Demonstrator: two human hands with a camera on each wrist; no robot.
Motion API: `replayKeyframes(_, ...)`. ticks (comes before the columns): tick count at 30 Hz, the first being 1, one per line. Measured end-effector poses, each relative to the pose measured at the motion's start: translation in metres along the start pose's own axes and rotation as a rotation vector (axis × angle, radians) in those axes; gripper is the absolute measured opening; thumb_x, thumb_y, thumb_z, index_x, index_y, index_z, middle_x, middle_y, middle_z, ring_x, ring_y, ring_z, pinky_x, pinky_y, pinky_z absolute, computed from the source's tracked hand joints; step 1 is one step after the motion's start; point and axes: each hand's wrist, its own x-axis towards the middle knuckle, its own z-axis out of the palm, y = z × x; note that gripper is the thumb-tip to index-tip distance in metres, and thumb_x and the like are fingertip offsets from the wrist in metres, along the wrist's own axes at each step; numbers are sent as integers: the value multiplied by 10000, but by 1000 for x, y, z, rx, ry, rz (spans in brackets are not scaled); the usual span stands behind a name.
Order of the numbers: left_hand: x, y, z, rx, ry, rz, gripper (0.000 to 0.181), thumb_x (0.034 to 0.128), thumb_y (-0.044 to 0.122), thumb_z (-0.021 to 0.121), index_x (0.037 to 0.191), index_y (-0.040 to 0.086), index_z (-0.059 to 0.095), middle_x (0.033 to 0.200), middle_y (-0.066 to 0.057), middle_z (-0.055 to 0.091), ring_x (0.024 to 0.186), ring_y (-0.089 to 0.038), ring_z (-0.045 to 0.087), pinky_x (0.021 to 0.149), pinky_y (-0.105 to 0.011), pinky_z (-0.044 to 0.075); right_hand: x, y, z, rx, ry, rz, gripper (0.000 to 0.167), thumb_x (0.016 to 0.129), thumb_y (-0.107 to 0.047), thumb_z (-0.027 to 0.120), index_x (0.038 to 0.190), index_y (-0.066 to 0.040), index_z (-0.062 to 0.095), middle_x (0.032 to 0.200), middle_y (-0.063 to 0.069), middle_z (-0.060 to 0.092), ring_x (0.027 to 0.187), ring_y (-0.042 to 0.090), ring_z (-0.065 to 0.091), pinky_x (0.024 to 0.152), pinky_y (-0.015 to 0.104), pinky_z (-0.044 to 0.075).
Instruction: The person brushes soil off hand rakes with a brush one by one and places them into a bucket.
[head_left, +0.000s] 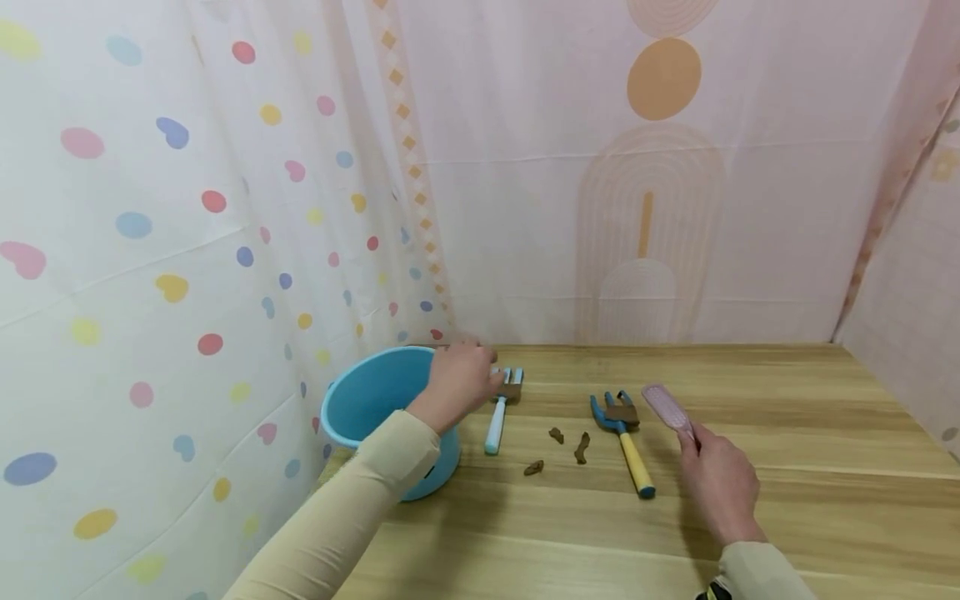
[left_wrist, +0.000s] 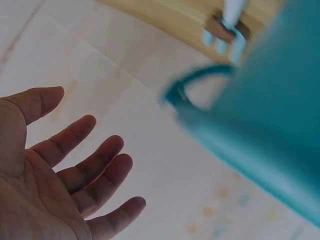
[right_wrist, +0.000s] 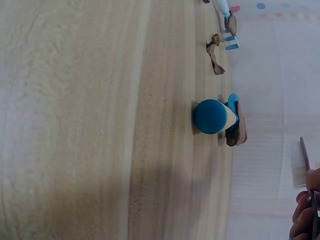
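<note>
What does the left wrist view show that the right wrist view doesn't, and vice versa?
Only the left wrist view: the left hand, fingers apart, and a blue plastic bucket.

Only the right wrist view: the right hand gripping a flat pink brush, a yellow-handled blue fork, and a loose curled brown scrap.

Both: a pale-blue hand rake with a brown piece on its tines, the wood-grain table, and pale patterned curtain.

The right grip [right_wrist: 303,219] holds a pale-bristled brush [right_wrist: 299,167].
</note>
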Motion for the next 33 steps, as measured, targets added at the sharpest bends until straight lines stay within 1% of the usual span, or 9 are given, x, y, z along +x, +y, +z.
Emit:
replayKeyframes(2, -1, 11, 7, -14, 13, 63, 221, 942, 322, 626, 948, 136, 746, 891, -52, 657, 853, -243, 604, 720, -414, 493, -1, 0, 1, -2, -10, 4, 396, 1018, -252, 535, 1284, 32, 613, 1045, 293, 666, 679, 349, 599, 491, 460, 425)
replayKeyframes(5, -3, 26, 21, -21, -7, 128, 207, 926, 316, 628, 912, 142, 739, 861, -47, 653, 804, -227, 593, 681, -388, 490, -1, 1, 2, -7, 2, 10, 388, 1013, -248, 541, 1277, 26, 620, 1081, 300, 660, 745, 393, 637, 515, 498, 447)
replayKeyframes(8, -5, 37, 41, -16, -50, 139, 227, 922, 340, 628, 867, 137, 714, 863, -57, 650, 819, -241, 596, 688, -397, 497, -1, 1, 1, -6, 7, 13, 384, 1012, -241, 545, 1277, 27, 619, 1061, 294, 666, 715, 365, 620, 511, 484, 437)
replayKeyframes(12, -5, 42, 74, -51, -131, 84, 267, 940, 385, 632, 999, 136, 709, 1001, -82, 651, 967, -280, 599, 752, -455, 516, 0, 1, 0, -5, -7, 11, 391, 1015, -242, 546, 1285, 33, 610, 1045, 293, 664, 678, 326, 584, 511, 476, 429)
replayKeyframes(17, -1, 39, 109, -46, -154, 10, 285, 924, 372, 670, 990, 96, 693, 985, -123, 657, 930, -291, 629, 725, -456, 539, -1, 1, 1, -1, -12, 10, 395, 1016, -250, 548, 1284, 34, 609, 1046, 292, 664, 680, 322, 586, 517, 476, 431)
replayKeyframes(21, 5, 35, 132, -39, -89, -64, 277, 919, 312, 685, 953, 37, 686, 980, -172, 634, 900, -312, 615, 707, -449, 539, -1, 2, 3, 4, 4, 5, 381, 1010, -239, 555, 1272, 31, 619, 1035, 286, 669, 700, 344, 609, 524, 492, 438)
replayKeyframes(28, 15, 31, 159, -22, 101, -171, 270, 939, 189, 638, 965, -80, 636, 843, -170, 576, 768, -256, 573, 611, -364, 530, -1, 1, 5, 4, 16, 6, 368, 1004, -229, 558, 1256, 28, 632, 971, 244, 686, 651, 292, 574, 487, 414, 401)
replayKeyframes(30, 19, 30, 163, -26, 118, -212, 274, 944, 174, 629, 972, -99, 626, 824, -174, 565, 741, -247, 563, 596, -355, 526, 0, 0, 6, 3, 14, 9, 367, 1004, -230, 555, 1257, 23, 634, 960, 231, 687, 644, 281, 562, 483, 397, 390)
replayKeyframes(33, 27, 26, 168, -65, 100, -287, 278, 945, 154, 624, 969, -123, 623, 827, -190, 560, 744, -256, 560, 613, -374, 531, 0, -1, 7, 2, 12, 9, 362, 1005, -231, 555, 1253, 19, 639, 958, 226, 687, 643, 277, 555, 483, 390, 385)
